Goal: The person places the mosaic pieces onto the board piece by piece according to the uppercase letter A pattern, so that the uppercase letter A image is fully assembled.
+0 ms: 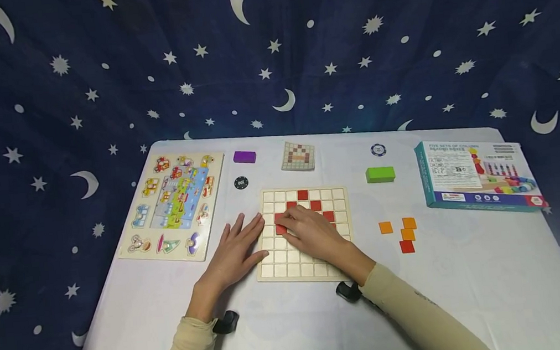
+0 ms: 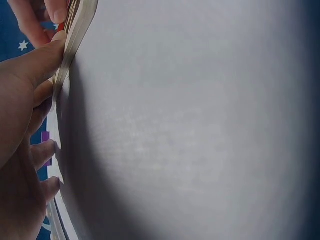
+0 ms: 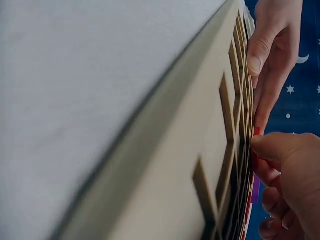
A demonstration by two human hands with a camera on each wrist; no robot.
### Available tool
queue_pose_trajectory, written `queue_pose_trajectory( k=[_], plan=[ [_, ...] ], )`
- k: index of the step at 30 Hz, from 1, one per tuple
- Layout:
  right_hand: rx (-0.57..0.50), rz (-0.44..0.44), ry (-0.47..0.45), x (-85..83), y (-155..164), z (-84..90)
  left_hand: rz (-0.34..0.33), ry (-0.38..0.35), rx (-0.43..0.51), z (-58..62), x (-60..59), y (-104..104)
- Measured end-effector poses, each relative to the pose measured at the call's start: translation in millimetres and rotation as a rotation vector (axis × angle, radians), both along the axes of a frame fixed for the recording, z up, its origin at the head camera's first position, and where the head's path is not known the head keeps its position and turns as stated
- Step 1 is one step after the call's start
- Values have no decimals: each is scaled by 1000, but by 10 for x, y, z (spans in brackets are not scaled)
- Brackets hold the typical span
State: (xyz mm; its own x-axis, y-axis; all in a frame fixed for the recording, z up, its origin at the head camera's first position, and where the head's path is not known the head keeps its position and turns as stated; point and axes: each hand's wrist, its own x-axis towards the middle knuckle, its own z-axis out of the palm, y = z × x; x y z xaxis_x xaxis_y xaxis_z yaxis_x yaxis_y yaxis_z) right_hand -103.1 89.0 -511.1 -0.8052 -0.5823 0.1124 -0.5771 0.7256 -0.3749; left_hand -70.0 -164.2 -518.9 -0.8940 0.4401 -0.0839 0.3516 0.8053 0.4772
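A wooden grid board [image 1: 288, 269] lies at the table's middle with several red tiles [image 1: 303, 195] set in its upper cells. My left hand [image 1: 238, 245] lies flat with straight fingers against the board's left edge [image 2: 80, 20]. My right hand [image 1: 304, 225] rests on the board, its curled fingers and thumb [image 3: 270, 145] pinching a red tile [image 3: 256, 131] at a cell on the left side [image 1: 281, 229]. In the right wrist view the left hand's fingers [image 3: 270, 65] show beyond the board [image 3: 210, 150].
Loose orange tiles [image 1: 408, 229] and one red tile [image 1: 407, 246] lie right of the board. Behind it are a pattern card [image 1: 298, 155], purple block [image 1: 244, 157], green block [image 1: 380, 174] and two chips [image 1: 241, 183]. A vehicle puzzle [image 1: 173, 206] lies left, a box [image 1: 477, 177] right.
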Motion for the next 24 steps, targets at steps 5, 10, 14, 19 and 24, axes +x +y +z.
queue_pose_trajectory(
  k=[5,10,14,19,24],
  plan=[
    [26,16,16,-8,-38,-9,-2,-7,0,15,4,4],
    [37,20,43,-5,-42,-13,1,0,-5,17,2,0],
    [42,23,48,3,-36,-17,2,-8,-1,18,2,2],
    [22,6,6,30,25,10,5,-15,0,11,1,7],
    [-36,-41,-1,96,257,58,1,-15,-6,10,-4,-1]
  ],
)
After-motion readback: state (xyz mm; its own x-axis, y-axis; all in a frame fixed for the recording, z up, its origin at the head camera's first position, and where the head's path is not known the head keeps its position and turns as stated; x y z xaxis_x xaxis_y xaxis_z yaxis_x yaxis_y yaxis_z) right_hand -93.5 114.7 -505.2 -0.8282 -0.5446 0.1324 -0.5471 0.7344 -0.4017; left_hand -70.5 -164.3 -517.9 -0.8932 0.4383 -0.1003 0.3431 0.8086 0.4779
